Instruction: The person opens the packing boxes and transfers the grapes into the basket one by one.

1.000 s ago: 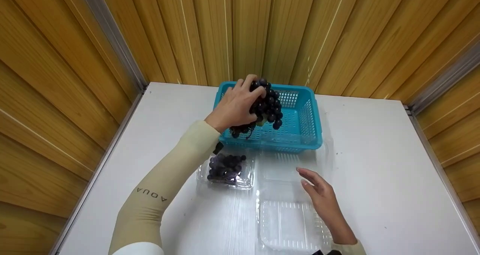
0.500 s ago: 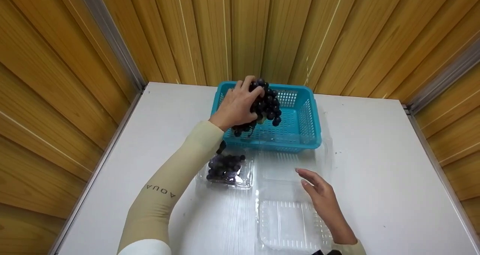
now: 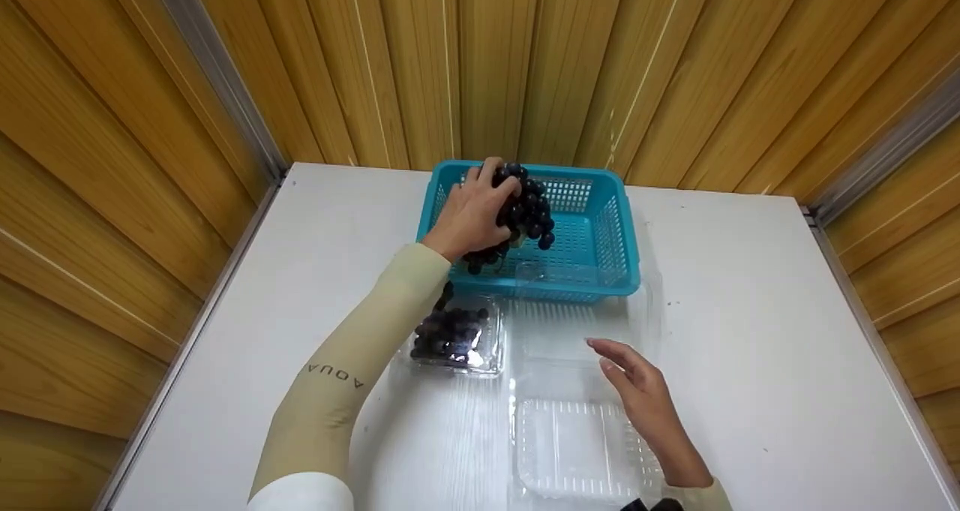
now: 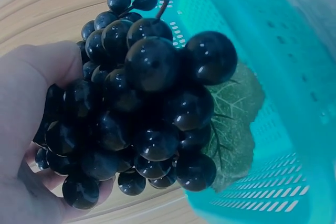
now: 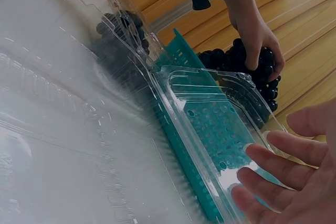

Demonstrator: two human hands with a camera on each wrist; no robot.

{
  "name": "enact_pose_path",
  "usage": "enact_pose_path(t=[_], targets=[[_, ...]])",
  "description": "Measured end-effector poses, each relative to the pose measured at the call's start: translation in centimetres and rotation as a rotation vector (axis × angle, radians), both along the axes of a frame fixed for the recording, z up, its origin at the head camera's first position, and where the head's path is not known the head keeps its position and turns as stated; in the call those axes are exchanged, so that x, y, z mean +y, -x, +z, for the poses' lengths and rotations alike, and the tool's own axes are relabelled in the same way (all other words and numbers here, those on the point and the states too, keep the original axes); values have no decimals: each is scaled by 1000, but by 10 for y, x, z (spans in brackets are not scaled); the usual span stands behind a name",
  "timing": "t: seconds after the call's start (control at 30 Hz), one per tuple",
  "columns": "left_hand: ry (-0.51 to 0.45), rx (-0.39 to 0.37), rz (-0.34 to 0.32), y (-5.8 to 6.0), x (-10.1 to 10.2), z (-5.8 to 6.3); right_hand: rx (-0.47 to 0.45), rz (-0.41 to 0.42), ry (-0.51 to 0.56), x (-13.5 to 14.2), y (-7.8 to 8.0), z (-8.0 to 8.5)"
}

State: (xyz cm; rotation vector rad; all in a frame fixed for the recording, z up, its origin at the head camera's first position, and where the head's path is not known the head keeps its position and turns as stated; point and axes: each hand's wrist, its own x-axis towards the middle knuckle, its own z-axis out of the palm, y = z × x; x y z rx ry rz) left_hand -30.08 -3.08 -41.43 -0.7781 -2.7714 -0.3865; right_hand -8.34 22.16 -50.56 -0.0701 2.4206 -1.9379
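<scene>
Wood walls (image 3: 495,61) rise beyond the basket (image 3: 571,233) and on both sides of it; a white table (image 3: 750,308) lies beneath it; the blue basket sits toward the table's far edge, its meshed sides probably meant for draining; an open box (image 3: 562,443) lies on its near side, with the clear lid (image 3: 555,338) turned back toward it, likely to leave the mouth free, though I cannot tell whether lid and basket touch; a filled box (image 3: 491,346), dark grapes (image 3: 450,335) inside, stands just before the basket's near left part; the right hand (image 3: 637,391), nearer than the basket, has its fingers parted and holds nothing, perhaps placed so the lid is within reach; the left hand (image 3: 471,214), over the basket's left part, grips a bunch (image 3: 531,211) between thumb and fingers, a broad clasp that seems chosen to keep it whole; a green leaf (image 4: 236,124) shows beside the bunch, the basket behind it.
</scene>
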Motion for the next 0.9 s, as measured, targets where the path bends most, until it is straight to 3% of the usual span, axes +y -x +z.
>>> enact_pose_path(t=[0.2,0.57,0.9], targets=[[4,-46,30,3,1,-9,17,33,-6,0,-2,2],[-7,-88,76,4,6,-19,-36,-30,-37,1,-4,4],[-55,-189,115,5,4,-32,-40,-32,-36,2,-6,4]])
